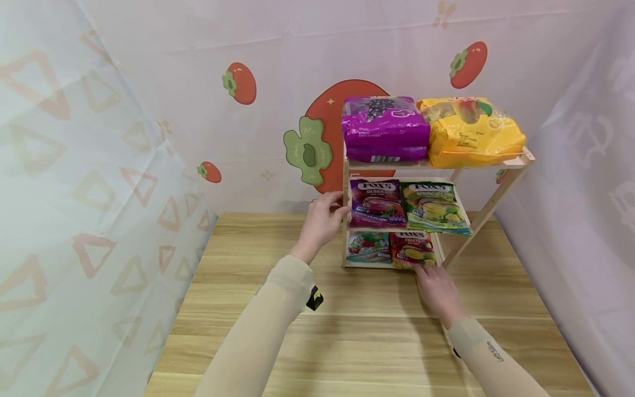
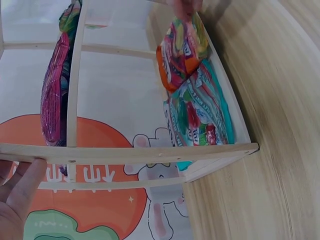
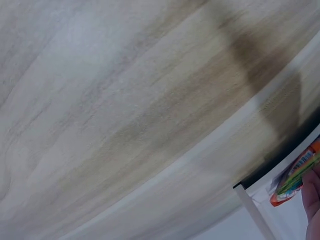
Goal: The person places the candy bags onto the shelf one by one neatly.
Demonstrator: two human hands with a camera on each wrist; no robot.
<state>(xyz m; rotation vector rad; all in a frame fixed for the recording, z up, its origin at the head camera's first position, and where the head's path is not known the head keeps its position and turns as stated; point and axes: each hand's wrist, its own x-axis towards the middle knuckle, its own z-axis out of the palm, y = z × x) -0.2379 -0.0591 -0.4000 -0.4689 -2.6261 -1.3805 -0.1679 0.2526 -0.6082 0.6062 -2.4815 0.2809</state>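
A small wooden rack (image 1: 345,245) has three levels of candy bags. My left hand (image 1: 324,220) grips its left front post, thumb and fingers around the wood; in the left wrist view the fingers (image 2: 25,182) lie at the post. On the bottom shelf, my right hand (image 1: 439,292) pinches the front edge of a red Fox's fruits candy bag (image 1: 413,248). Part of that bag (image 3: 287,187) and the fingers (image 3: 311,192) show at the right wrist view's edge. Beside it lies a teal candy bag (image 1: 368,247).
The middle shelf carries a purple Fox's berries bag (image 1: 377,203) and a green Fox's bag (image 1: 434,205). A large purple bag (image 1: 387,129) and a yellow bag (image 1: 473,135) stand on top. The rack stands on a wood-grain table (image 1: 357,342), before a printed cloth backdrop (image 1: 278,49).
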